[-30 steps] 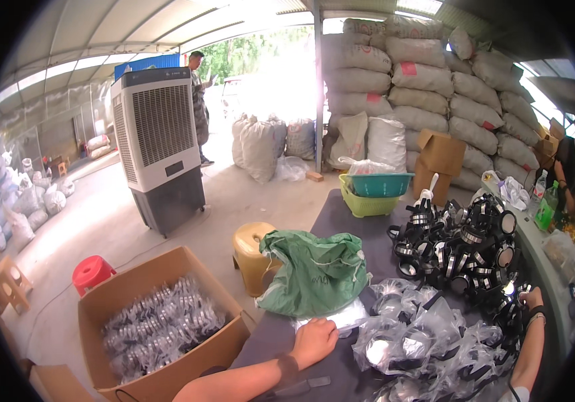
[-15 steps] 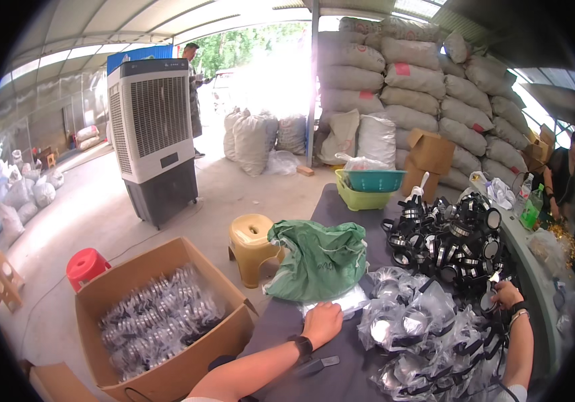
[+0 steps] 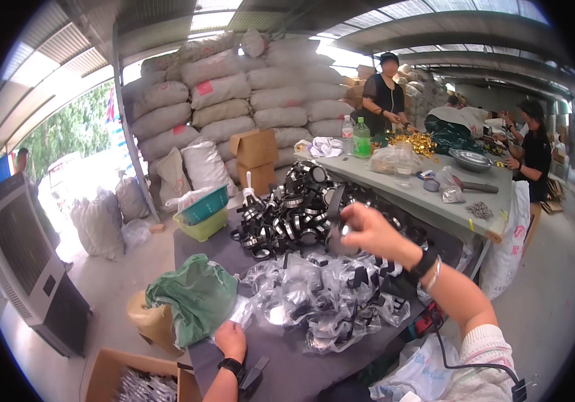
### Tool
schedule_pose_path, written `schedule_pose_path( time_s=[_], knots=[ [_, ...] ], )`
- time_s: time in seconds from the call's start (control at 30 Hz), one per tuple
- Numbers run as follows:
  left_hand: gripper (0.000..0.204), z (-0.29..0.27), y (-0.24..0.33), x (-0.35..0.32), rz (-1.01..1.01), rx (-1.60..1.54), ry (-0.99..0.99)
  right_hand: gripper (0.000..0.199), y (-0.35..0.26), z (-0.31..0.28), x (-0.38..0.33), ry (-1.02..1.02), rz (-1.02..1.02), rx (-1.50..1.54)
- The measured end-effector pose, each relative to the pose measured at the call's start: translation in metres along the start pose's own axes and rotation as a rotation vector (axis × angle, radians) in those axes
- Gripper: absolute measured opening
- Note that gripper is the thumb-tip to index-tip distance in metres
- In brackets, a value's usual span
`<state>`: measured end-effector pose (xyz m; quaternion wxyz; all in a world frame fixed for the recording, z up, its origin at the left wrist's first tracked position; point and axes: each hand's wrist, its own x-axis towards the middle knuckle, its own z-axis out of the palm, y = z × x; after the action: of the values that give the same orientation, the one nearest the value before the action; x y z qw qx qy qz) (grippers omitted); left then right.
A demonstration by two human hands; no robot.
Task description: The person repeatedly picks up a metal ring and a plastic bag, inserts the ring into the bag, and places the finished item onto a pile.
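Note:
My right hand [image 3: 371, 231], blurred, is raised at the near edge of a heap of black strapped pieces with round, silver-rimmed faces [image 3: 294, 201]. Its fingers pinch one such piece [image 3: 336, 204]. My left hand [image 3: 231, 340] rests on the dark cloth with fingers curled, at the near edge of flat see-through plastic bags [image 3: 240, 311]; its fingertips are hard to see. Next to these bags lies a crumpled green sack [image 3: 194, 291]. Between my hands spreads a pile of pieces wrapped in see-through plastic [image 3: 331, 295]. A dark, flat strip [image 3: 254, 374] lies beside my left wrist.
A cardboard box [image 3: 130, 358] of wrapped pieces stands lower left, near a yellow stool [image 3: 150, 321] and an air cooler [image 3: 29, 268]. Teal and lime basins [image 3: 204, 221] sit beyond the green sack. People work around a grey table [image 3: 435, 191]. Stacked sacks [image 3: 220, 90] line the back.
The view has swung to the right, bringing the grey table and more people in. My right hand has come up and away from the heap's right side with a piece. My left hand remains by the bags.

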<state>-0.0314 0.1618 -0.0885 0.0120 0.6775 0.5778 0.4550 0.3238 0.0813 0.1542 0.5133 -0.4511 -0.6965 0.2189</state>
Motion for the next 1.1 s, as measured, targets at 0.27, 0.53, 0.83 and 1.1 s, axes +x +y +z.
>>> schedule_pose_path(
  time_s=[0.27, 0.53, 0.83, 1.1],
  knots=[
    [0.019, -0.016, -0.009, -0.003, -0.216, -0.022, -0.050, 0.030, -0.046, 0.113, -0.130, -0.502, -0.074, 0.029],
    [0.018, 0.003, -0.002, 0.018, -0.236, -0.085, -0.191, 0.018, 0.044, 0.171, -0.184, -0.494, -0.595, -0.556],
    [0.014, -0.006, -0.019, 0.011, -0.366, -0.078, -0.142, 0.059, 0.028, 0.174, -0.186, -0.584, -0.262, -0.311],
    [0.016, -0.002, -0.008, 0.005, -0.307, -0.074, -0.096, 0.093, 0.033, 0.206, -0.221, -0.012, -0.162, -0.097]
  ],
)
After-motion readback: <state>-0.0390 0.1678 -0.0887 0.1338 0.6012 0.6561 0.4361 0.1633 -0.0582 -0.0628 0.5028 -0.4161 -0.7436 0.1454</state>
